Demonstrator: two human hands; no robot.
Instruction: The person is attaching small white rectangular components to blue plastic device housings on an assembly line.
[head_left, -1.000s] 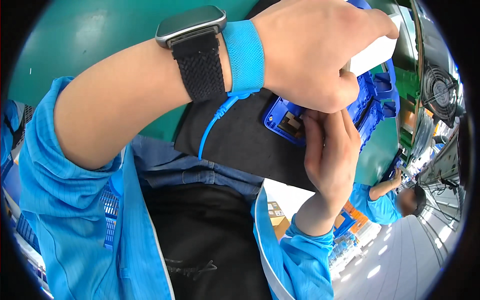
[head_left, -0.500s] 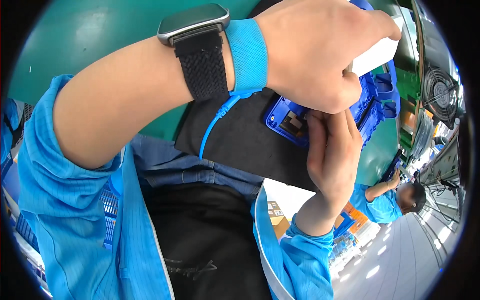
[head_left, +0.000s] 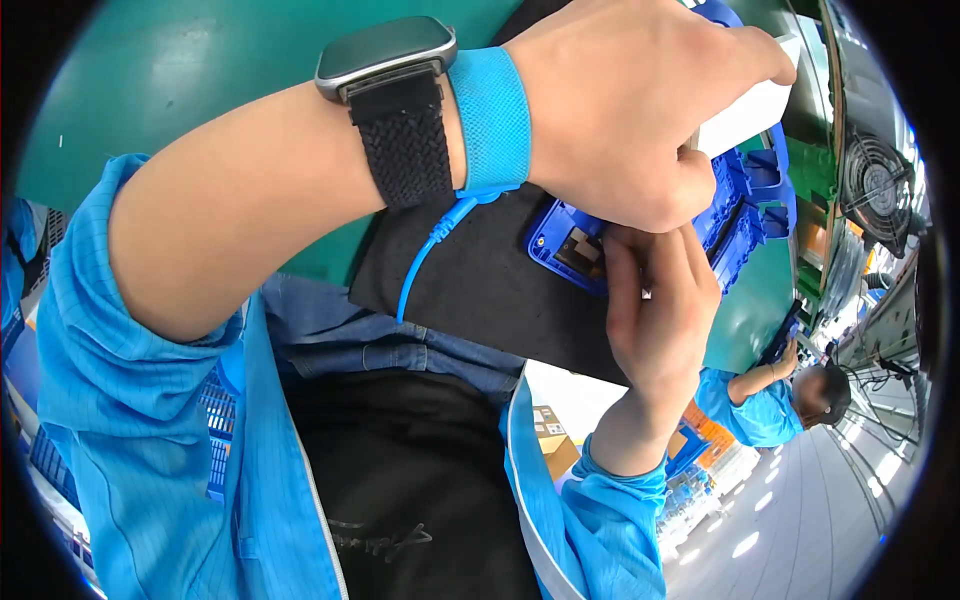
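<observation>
My left hand reaches across from the left, a watch and a blue wrist strap on its wrist. Its thumb and index finger are closed on a white flat piece, probably card or paper. Below it, my right hand bends its fingers over the edge of a blue plastic housing, fingertips pressed together. What they pinch is hidden under the left hand. Inside the housing lies a dark recess with small tan and metallic parts. More blue plastic parts with clips stand beyond my hands.
A black mat lies on the green table under the housing. A blue cord hangs from the wrist strap. At right are a round fan and another person in blue holding something dark.
My right hand has shifted slightly left, fingers still at the housing. The left hand has also moved slightly left, with the white piece still in its grip.
</observation>
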